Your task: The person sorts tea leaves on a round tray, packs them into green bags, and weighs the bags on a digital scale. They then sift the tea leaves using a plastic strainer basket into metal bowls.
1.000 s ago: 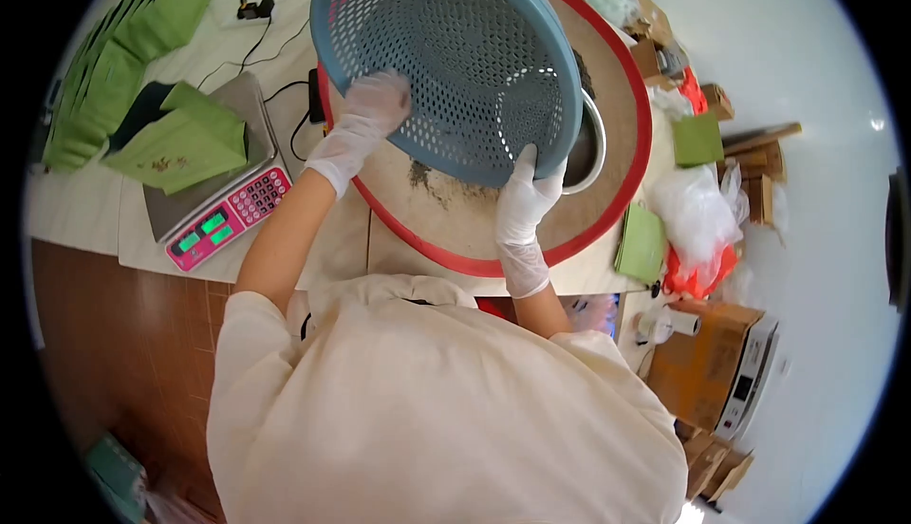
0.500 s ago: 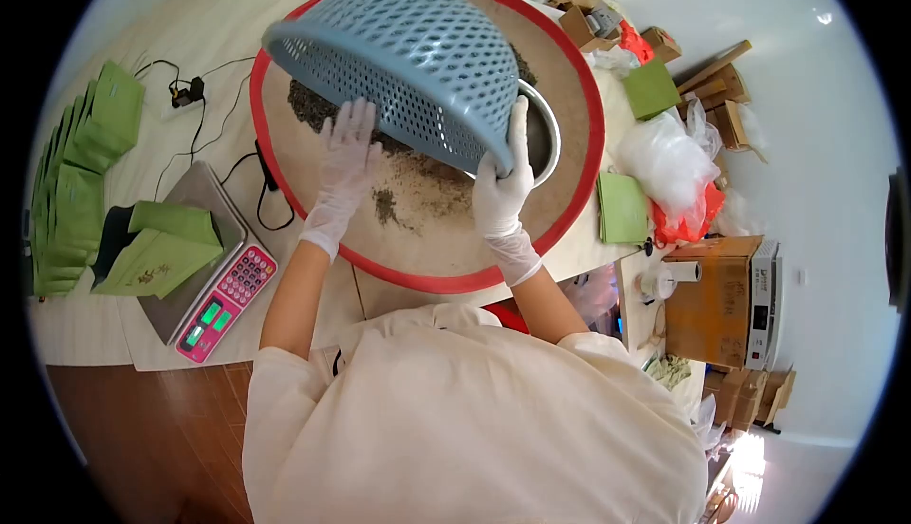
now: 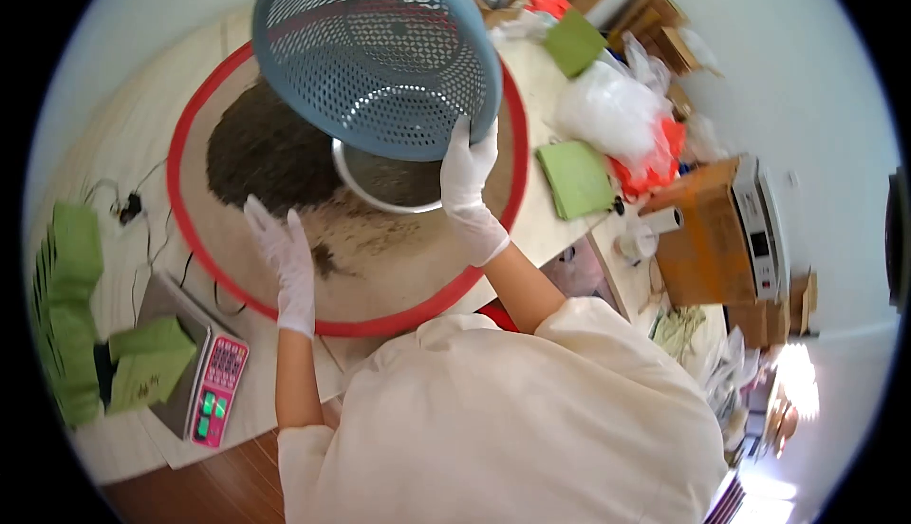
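Note:
My gloved right hand (image 3: 470, 177) grips the rim of a blue-grey plastic colander (image 3: 380, 59), which is tilted up with its inside facing me. Beneath the colander, a metal bowl (image 3: 343, 168) with a shiny rim sits on a large round tray (image 3: 517, 159) edged in red. Dark loose material, like dried tea leaves (image 3: 266, 149), is heaped on the tray to the left of the bowl, with a thin scatter nearer me. My gloved left hand (image 3: 285, 258) is empty, fingers apart, over the tray's near left part, just short of the heap.
On the left, a pink-keyed scale (image 3: 218, 382) carries green pouches (image 3: 147, 372), with more green packets (image 3: 71, 258) beside it. To the right are a green packet (image 3: 574, 177), plastic bags (image 3: 612, 111) and a cardboard box (image 3: 697, 234). Black cables (image 3: 147, 230) lie left of the tray.
The colander has been raised and turned so its inside shows, uncovering the heap and bowl. My left hand has come away from the colander. The whole view has shifted.

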The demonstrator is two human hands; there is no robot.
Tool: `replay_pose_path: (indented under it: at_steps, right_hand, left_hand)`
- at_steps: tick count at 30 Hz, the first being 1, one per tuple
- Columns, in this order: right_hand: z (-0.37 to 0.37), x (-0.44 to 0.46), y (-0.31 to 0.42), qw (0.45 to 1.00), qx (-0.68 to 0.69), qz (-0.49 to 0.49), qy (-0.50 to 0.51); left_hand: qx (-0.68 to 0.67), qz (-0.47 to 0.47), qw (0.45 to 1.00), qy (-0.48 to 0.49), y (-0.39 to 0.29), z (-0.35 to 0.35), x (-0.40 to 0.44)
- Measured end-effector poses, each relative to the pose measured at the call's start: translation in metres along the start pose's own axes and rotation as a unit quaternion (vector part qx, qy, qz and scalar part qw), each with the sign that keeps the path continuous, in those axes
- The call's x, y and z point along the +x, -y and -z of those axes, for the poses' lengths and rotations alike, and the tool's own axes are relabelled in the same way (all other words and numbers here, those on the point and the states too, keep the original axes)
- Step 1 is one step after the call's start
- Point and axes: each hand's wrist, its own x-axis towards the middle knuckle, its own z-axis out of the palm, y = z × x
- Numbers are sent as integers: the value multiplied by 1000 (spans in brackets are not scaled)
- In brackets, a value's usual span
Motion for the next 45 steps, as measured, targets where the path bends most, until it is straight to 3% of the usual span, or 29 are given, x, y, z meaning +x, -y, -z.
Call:
replay_pose_path:
  at_steps: [1, 3, 4, 6, 8, 10, 11, 13, 18, 21, 23, 26, 29, 30, 32, 34, 38, 40, 42, 45]
  right_hand:
    - [13, 24, -22, 998, 15, 21, -59]
    - [50, 72, -42, 991, 81, 9, -105]
    - [68, 95, -52, 980, 149, -6, -132]
    - [113, 146, -82, 966, 107, -89, -216]
    - [160, 204, -124, 944, 219, -111, -220]
    - [200, 253, -136, 939, 203, -185, -205]
    - [219, 278, -153, 935, 208, -194, -212]
    - [245, 326, -193, 905, 231, -283, -216]
    - [244, 368, -284, 895, 203, -349, -189]
    - [227, 382, -337, 871, 208, -404, -184]
    - [224, 382, -382, 869, 184, -438, -140]
    - [226, 360, -370, 861, 236, -438, -104]
    - [239, 330, -328, 871, 207, -439, -75]
    - [245, 315, -317, 871, 172, -452, -84]
    - [258, 274, -314, 897, 111, -426, -50]
    - [276, 234, -310, 934, -24, -356, 30]
    - [311, 172, -275, 938, -121, -290, 146]
    - [329, 162, -250, 927, -54, -341, 148]
    - [344, 152, -248, 910, 15, -385, 156]
    - [358, 147, -256, 902, -6, -417, 107]
  left_hand:
    - [-66, 56, 996, 37, -18, -10, -11]
    - [-194, 155, 959, 138, 16, -76, -26]
    - [-249, 329, 872, 265, -10, -79, -25]
    - [-300, 415, 818, 261, -34, -117, -42]
    - [-313, 430, 798, 283, -51, -140, -50]
    - [-386, 492, 739, 251, -46, -170, -61]
    - [-374, 492, 745, 252, -44, -182, -65]
    - [-411, 530, 730, 131, -41, -199, -68]
    - [-406, 529, 740, 85, -46, -193, -72]
    - [-357, 483, 796, 72, -74, -179, -73]
    - [-272, 512, 815, 15, -81, -173, -68]
    - [-325, 476, 817, 5, -133, -163, -40]
    - [-329, 447, 828, 85, -203, -174, 13]
    - [-312, 401, 857, 83, -236, -191, 29]
    - [-349, 366, 846, 167, -293, -230, 64]
    - [-372, 378, 818, 222, -313, -285, 101]
    - [-398, 354, 766, 359, -358, -415, 142]
    - [-443, 400, 692, 407, -369, -474, 147]
    - [-376, 423, 728, 387, -382, -517, 142]
    - [-351, 454, 727, 377, -373, -570, 129]
